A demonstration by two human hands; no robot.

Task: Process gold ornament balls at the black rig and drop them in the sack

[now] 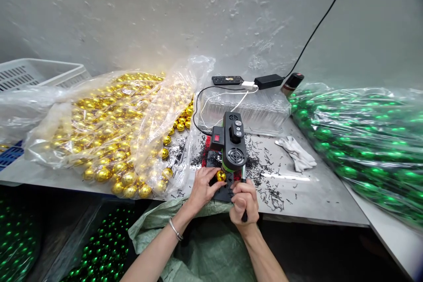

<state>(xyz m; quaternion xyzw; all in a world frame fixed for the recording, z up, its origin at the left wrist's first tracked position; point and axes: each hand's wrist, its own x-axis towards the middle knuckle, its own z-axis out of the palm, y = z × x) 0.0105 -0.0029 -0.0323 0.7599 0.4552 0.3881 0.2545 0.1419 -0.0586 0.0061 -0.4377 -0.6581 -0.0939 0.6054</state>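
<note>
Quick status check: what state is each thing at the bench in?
Left hand: pinching the gold ball
Right hand: closed around the lever handle
Machine: upright; power state unclear
Gold ball: under the machine's head
Gold-ball heap: draped in clear plastic
Green-ball bag: bulging
Glove: crumpled, unworn
Black bits: scattered
White crate: upright

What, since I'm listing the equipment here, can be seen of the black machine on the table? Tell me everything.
The machine stands on the table among black bits. Its long, rounded head, seemingly plastic, has two round vents, silver buttons between them and green trim under the front. On its left is a box with a red switch and a black cable. The right hand grips its handle; the left hand holds a gold ball below its front; whether ball and machine touch is unclear.
</note>
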